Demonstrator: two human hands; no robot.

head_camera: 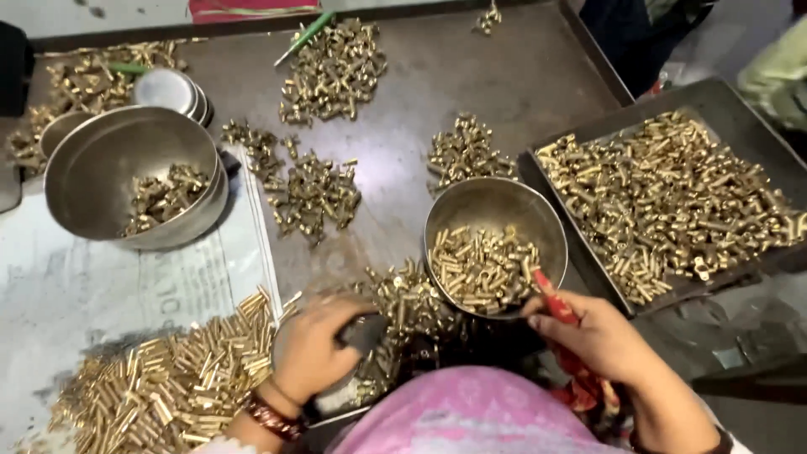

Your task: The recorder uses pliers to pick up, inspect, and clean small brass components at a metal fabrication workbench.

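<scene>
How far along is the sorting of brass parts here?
Done: the near bowl and the tray already hold brass parts. In hand: the left hand grips a dark tool, the right hand a red tool at the bowl's rim. Left: loose piles on the table.

Two bare hands, no gloves. Left hand [313,349]: stack of bangles [273,416] at the wrist, dark red-brown with gold bands. Right hand [601,336]: no rings visible, dark band [721,441] just showing at the wrist by the frame edge. Pink garment [471,416] with faint mottled pattern, near centre. Red patterned cloth [588,387] beside it, under the right forearm.
</scene>
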